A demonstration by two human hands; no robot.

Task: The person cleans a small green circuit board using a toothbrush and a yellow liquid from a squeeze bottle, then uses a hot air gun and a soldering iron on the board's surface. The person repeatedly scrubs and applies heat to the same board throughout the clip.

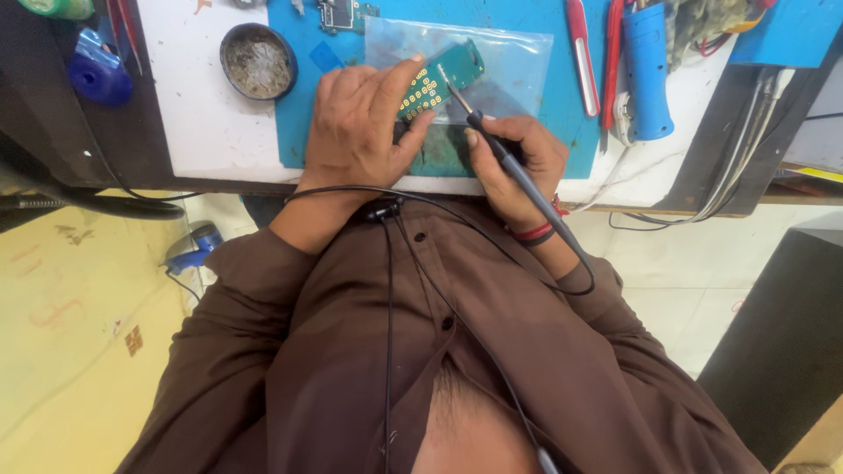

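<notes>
Brown shirt (351, 351); hands pin green board (443, 77), grip iron (514, 171).

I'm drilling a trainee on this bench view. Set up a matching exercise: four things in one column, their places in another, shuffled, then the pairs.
Things:
1. circuit board
2. soldering iron
3. round tin
4. blue tool

Places:
A. off the mat's left edge, on the white top
B. in the right hand
C. under the left hand fingers
D. right of the red-handled tools

Pairs: 1-C, 2-B, 3-A, 4-D
</notes>
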